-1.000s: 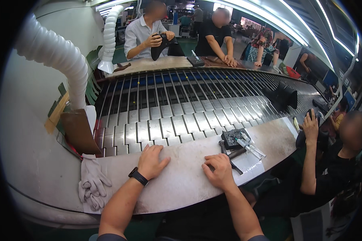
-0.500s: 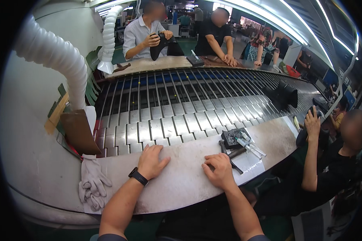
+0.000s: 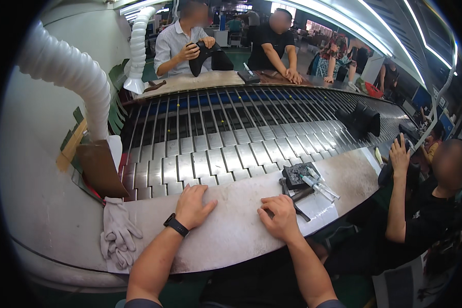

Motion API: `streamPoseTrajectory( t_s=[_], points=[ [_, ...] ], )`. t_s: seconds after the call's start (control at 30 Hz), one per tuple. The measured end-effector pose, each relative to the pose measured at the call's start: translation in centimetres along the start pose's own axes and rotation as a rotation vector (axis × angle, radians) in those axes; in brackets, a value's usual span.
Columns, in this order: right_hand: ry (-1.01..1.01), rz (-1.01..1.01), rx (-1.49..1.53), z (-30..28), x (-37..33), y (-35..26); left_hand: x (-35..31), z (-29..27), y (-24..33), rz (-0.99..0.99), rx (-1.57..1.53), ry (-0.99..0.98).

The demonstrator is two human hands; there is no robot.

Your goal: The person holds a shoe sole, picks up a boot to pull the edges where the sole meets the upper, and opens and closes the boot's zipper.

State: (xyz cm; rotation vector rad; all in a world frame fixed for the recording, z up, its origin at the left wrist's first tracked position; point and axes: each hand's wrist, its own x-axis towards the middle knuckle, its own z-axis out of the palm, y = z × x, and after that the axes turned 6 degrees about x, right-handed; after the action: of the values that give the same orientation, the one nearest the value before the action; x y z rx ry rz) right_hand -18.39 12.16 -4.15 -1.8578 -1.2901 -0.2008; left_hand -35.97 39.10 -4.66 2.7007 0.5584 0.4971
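My left hand (image 3: 193, 208) rests on the pale bench top (image 3: 231, 220), near the conveyor's edge. Its fingers are spread, and a dark watch (image 3: 176, 225) circles the wrist. To the right, my right hand (image 3: 278, 217) lies on the same surface, holding nothing, its fingers loosely bent and apart. Just beyond it is a dark hammer-like tool (image 3: 302, 213), with its lower end beside my fingers. A black gritty block (image 3: 296, 176) and several syringe-like tubes (image 3: 319, 189) lie behind that tool. Pale work gloves (image 3: 119, 231) are piled at the bench's left end.
A metal slat conveyor (image 3: 215, 161) runs across, carrying a black boot-shaped piece (image 3: 362, 122) at right. White ducts (image 3: 69, 72) hang at left. Across it, a person in a striped shirt holds a black boot (image 3: 205, 59); others stand nearby. Another person (image 3: 421, 215) sits close on my right.
The person in the striped shirt has shifted the black boot slightly left. My hands have stayed in place.
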Motion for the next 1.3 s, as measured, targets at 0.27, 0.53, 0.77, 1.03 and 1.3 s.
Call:
streamPoseTrajectory(
  t_s=[0.27,0.53,0.77,1.03,1.3],
  points=[
    [0.000,0.013,0.022,0.3,0.2,-0.5,-0.4,0.1,-0.5,0.014,0.017,0.037],
    [-0.021,0.014,-0.001,0.4,0.1,-0.8,-0.5,-0.1,-0.6,-0.002,0.001,0.006],
    [-0.012,0.007,-0.004,0.8,0.1,-0.9,-0.5,-0.6,-0.8,0.018,0.011,0.020],
    [-0.020,0.016,-0.002,0.8,0.1,-1.4,-0.7,-0.4,-1.2,0.012,0.012,0.014],
    [0.018,-0.011,0.024,1.0,0.5,-1.8,-0.9,-0.9,-1.4,0.018,-0.006,0.028]
  ],
)
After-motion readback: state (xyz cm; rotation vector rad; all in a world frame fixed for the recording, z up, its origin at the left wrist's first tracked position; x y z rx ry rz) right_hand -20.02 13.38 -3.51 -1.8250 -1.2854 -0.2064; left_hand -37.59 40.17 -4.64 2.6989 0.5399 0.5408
